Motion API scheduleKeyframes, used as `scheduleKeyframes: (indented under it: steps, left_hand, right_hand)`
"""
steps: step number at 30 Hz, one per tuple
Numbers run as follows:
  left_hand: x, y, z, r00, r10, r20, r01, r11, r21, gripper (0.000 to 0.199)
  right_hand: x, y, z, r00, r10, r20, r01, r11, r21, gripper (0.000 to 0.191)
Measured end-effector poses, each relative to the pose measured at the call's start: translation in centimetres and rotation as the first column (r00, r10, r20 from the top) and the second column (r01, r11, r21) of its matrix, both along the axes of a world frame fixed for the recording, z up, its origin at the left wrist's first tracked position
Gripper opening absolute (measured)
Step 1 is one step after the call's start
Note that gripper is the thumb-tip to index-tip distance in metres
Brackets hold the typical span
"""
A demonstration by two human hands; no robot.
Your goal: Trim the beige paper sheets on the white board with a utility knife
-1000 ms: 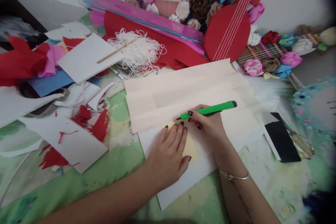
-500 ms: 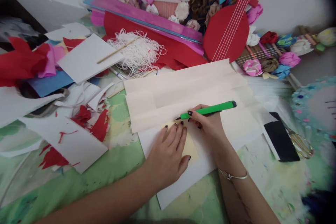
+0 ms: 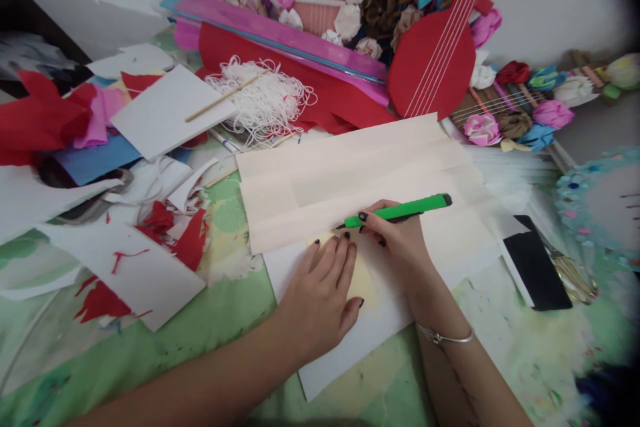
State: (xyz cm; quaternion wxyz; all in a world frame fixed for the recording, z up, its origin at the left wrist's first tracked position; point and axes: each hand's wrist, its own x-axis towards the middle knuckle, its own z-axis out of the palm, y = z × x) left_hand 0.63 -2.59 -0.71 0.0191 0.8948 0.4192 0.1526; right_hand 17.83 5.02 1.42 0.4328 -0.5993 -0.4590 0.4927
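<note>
While the left hand (image 3: pixel 320 310) lies palm down, between 7 and 8 o'clock from the right hand (image 3: pixel 400 243), the right hand's fingers are clamped on the green pen-like tool (image 3: pixel 423 207) near its dark tip. Key relation: tip sits just off the left fingertips, roughly 12 o'clock from them; contact unclear. Long axis runs about 8:30 to 2:30, tip end at 8:30, dark butt at 2:30, so it slants across above the left hand. Left fingers straight, nearly together, thumb apart toward 2 o'clock, flat on the yellow piece (image 3: pixel 367 290), which lies on the white sheet (image 3: pixel 325 373) on the counter (image 3: pixel 230 330). Cream sheet (image 3: pixel 280 197) spreads at 12 o'clock from the left hand, tip by its near edge; overlap with yellow piece not readable. Black rectangle (image 3: pixel 543 273) and gold-handled scissors (image 3: pixel 575 277) lie well apart, just past 3 o'clock from the right hand.
</note>
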Motion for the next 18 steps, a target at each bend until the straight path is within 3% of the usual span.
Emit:
scheduleKeyframes:
  steps: [18]
  left_hand:
    - [0.03,0.04,0.18,1.0,-0.004,-0.007,0.004,1.0,-0.026,0.06]
  right_hand:
    - [0.1,0.07,0.0,1.0,-0.018,-0.011,0.018,1.0,0.004,0.017]
